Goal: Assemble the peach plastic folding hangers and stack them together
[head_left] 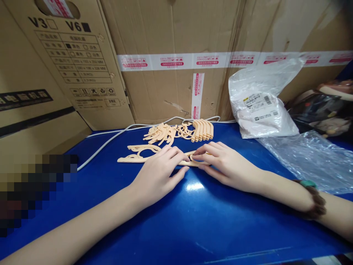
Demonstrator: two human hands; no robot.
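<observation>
My left hand [160,171] and my right hand [231,167] meet over the blue table, fingers curled and closed on a beige plastic hanger piece [194,163] between them. The fingers hide much of this piece. To the left of my left hand, beige hanger arms [131,159] with curved cut-outs lie flat; whether they join the held piece is hidden. Just behind the hands sits a loose pile of beige hooked parts [161,133]. Beside it are several ring-like parts [184,130] and a row of curved hanger arms [202,130] lined up together.
Cardboard boxes [165,33] wall off the back and left of the blue table [176,221]. A white cable [110,141] runs along the back. At right are a white plastic bag [261,106] with a label and a clear plastic sheet [311,158].
</observation>
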